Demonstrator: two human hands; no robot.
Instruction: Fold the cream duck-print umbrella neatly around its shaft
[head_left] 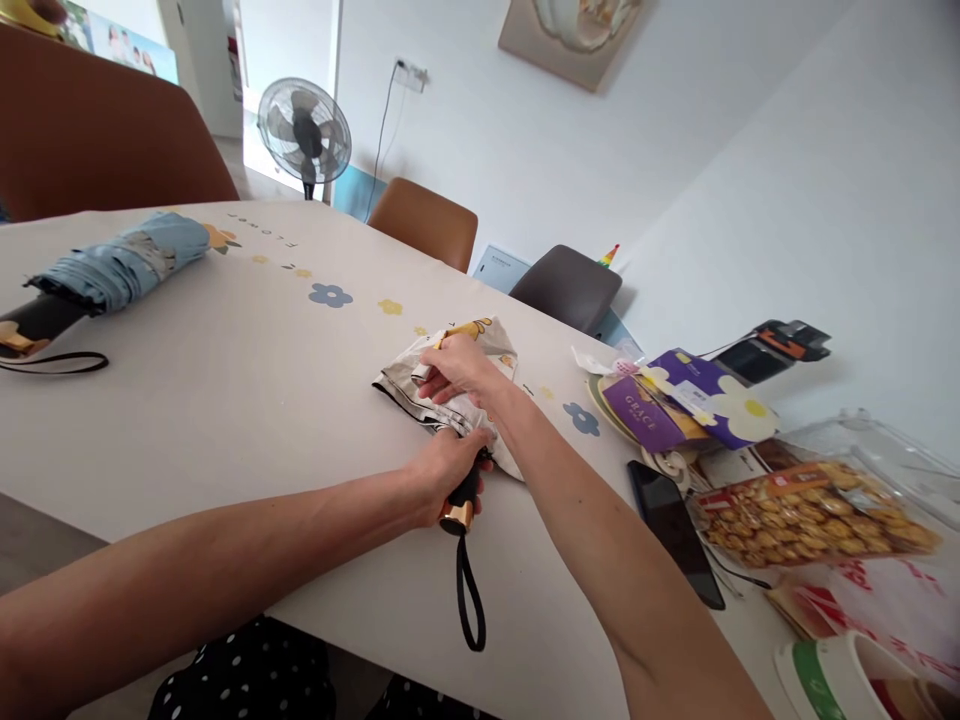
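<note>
Cream umbrella (459,414), printed, on white table (300,430) before me, loosely gathered. My L hand (448,470) grips its black handle (466,490). R hand (459,366), just beyond, pinches a fold of fabric (401,374); tips partly hidden, exact hold unclear. Blue umbrella (142,258), furled, well apart to L; phone (675,530) nr R.

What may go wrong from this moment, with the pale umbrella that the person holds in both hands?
The pale canopy is not wrapped tight, so its folds might slip from the right hand and spread. The strap hangs free from the handle in the left hand and might snag. The phone lies beside the right forearm, which might nudge it.
</note>
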